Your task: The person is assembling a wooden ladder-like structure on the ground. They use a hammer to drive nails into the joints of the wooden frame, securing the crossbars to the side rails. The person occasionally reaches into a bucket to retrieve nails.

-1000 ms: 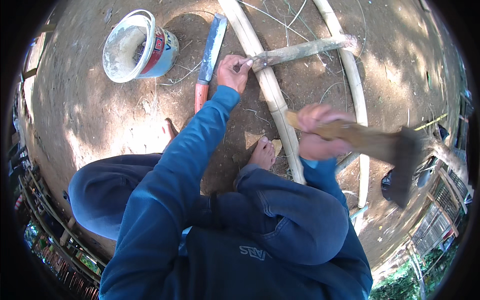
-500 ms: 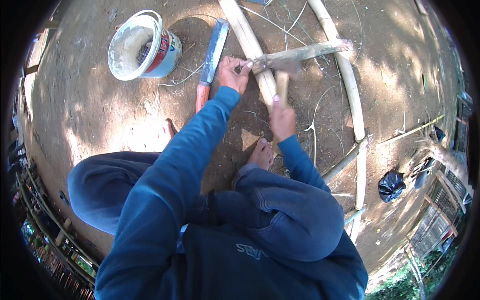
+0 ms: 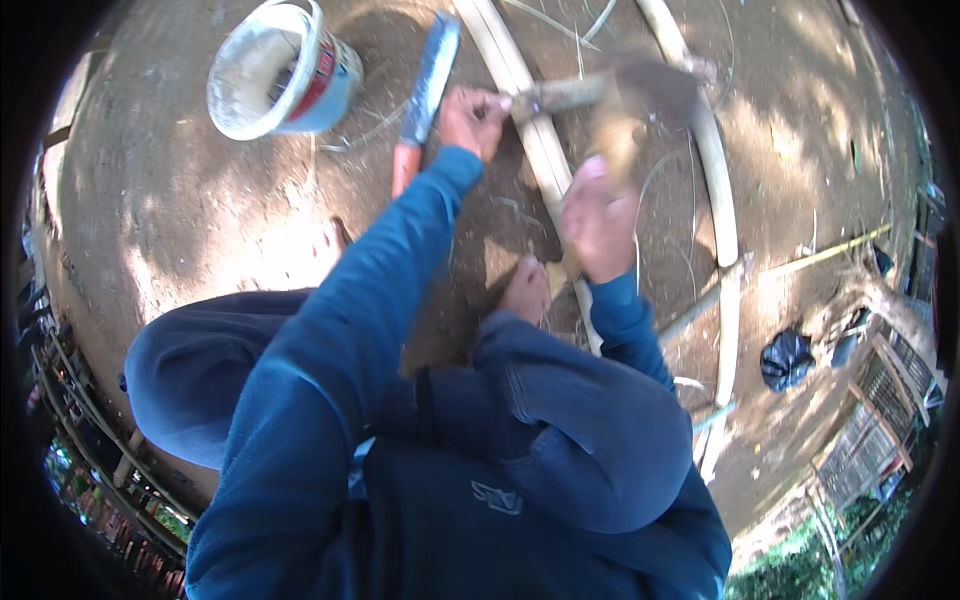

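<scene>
The left arm stretches forward in a blue sleeve (image 3: 375,240); the left hand (image 3: 470,122) sits beside a rough, round stick (image 3: 572,94) whose end rests on a smooth, pale pole (image 3: 548,160). Its fingers are pinched together, on what I cannot tell. The right hand (image 3: 600,222) is raised near the pole, fingers wrapped around a wooden-handled tool (image 3: 617,145), its dark head blurred. A flat-bladed machete (image 3: 430,85) lies on bare earth (image 3: 790,200).

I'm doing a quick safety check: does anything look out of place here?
The machete lies uncovered on the ground, close beside the left hand: a slightly risky spot, I'd say. Nothing else stands out.
</scene>
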{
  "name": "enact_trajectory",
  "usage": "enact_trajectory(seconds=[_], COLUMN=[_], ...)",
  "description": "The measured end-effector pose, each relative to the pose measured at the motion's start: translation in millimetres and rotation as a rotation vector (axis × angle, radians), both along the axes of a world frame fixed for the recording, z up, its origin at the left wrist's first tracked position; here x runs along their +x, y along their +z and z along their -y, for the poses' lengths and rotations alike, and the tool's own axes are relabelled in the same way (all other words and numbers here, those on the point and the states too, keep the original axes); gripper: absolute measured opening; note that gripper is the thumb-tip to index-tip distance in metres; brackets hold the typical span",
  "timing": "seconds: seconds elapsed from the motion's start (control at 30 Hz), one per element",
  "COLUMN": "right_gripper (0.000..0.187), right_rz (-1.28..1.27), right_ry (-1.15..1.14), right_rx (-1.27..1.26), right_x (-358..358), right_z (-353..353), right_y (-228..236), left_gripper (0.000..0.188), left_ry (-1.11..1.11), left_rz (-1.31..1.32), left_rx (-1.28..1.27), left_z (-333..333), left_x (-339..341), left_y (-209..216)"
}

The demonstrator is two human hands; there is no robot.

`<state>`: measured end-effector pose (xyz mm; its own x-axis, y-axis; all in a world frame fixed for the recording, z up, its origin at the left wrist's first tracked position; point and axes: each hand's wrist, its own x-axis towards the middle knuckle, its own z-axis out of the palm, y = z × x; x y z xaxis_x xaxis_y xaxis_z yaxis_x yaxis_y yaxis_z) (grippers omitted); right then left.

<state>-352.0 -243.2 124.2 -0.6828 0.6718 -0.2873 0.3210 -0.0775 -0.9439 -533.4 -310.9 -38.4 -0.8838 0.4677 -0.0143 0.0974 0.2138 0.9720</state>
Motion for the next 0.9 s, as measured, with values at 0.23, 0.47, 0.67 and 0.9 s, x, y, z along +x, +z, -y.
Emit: enact_trajectory(seconds=[0.23,0.47,0.67,0.9], right_gripper=[0.029,0.030,0.026,0.024], right_rz=[-0.076,-0.367,0.049,-0.491], right_ry=[-0.232,-0.216,0.009,-0.101], right_rx=[0.196,-0.127,0.307,0.128], right_x=[-7,-16,-2,-49], right_z=[22,-14,-8,-22], right_y=[-63,59,-48,110], left_gripper=[0.012,0.011,0.013,0.010], left_ry=[-0.007,0.006,0.035,0.104], left_rz=[-0.116,-0.166,-0.112,-0.040], left_rx=[-0.117,-0.161,-0.151,-0.089], left_z=[-13,0,2,5], left_x=[-1,-2,2,-9], left_y=[28,25,22,30])
